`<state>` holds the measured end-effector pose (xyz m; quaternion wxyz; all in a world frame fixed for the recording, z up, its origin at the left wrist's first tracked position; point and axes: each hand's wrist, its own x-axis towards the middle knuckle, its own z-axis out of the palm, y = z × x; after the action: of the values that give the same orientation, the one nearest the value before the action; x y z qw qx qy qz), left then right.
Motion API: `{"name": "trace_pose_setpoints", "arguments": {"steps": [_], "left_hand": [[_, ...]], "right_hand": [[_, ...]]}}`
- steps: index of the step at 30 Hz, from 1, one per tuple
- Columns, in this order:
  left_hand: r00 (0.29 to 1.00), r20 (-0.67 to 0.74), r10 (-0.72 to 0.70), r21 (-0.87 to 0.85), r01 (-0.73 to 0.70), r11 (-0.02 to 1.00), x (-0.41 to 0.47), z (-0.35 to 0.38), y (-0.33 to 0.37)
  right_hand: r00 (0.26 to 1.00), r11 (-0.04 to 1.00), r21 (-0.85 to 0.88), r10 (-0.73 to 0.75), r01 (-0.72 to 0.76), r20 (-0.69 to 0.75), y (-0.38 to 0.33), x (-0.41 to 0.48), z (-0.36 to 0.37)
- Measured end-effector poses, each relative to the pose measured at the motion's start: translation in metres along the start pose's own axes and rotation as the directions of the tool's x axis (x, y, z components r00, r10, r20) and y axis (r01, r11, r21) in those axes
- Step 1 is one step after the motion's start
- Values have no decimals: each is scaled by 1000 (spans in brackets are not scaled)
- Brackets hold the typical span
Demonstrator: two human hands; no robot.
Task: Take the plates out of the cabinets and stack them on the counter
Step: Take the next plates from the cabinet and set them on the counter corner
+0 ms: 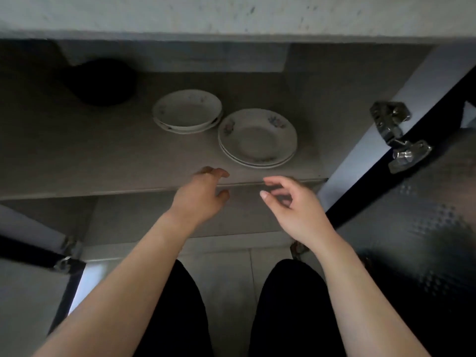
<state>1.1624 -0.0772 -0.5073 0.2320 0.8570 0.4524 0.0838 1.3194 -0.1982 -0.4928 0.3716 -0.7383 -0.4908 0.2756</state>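
1. Near stack of plates (257, 137): sits on the cabinet shelf (77, 155), toward its front edge, at about 1 o'clock from your hands. At least two plates, possibly three; rims pale with a faint flower print. Judged glazed ceramic: stiff, smooth, likely slippery, and apt to chip if knocked against the shelf lip

2. Far stack of plates (187, 110): deeper on the same shelf, at 10 o'clock from the near stack, their rims close or just touching; the dim light does not settle which. Two or three nested, slightly off-centre. Same material, same caution

3. Left hand (199, 197): empty, fingers loosely curled and partly spread, tips at the shelf's front edge, at 7 o'clock from the near stack and apart from it

4. Right hand (296, 210): empty, thumb and fingers relaxed and parted, just below the shelf edge at 5 o'clock from the near stack, not touching it

5. Where to take hold: slide your fingertips under the lowest rim at 9 and 3 o'clock, thumbs on the top rim. A whole stack will probably feel moderately heavy, so use both hands and keep it level so that the top plate does not slide

6. Hazards: the open door with its metal hinge (398, 136) stands at 3 o'clock; a dark rounded object (99, 82) lies at the back left, too dim to identify

7. Progress: both stacks are on the shelf; nothing lifted yet
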Motion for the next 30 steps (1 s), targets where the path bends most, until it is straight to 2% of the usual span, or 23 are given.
{"name": "trace_pose_setpoints", "arguments": {"steps": [6,12,14,17,21,30], "left_hand": [[992,-121,22,74,-13,997,27,31,-29],[991,-137,1,99,13,995,44,44,-46],[992,-123,-18,101,31,994,49,46,-50],[995,-94,-28,120,39,992,51,49,-54],[997,-77,-3,192,18,981,50,54,-61],[990,-139,24,207,5,978,50,60,-65]], "right_hand": [[999,1000,-17,-7,6,-50,32,22,9],[990,999,-38,24,-29,-140,43,46,7],[984,995,-102,-12,-6,-178,47,53,9],[963,962,-258,-154,94,-223,50,61,14],[944,900,-401,-267,172,-196,55,71,20],[905,827,-499,-389,260,-173,74,99,25]]}}
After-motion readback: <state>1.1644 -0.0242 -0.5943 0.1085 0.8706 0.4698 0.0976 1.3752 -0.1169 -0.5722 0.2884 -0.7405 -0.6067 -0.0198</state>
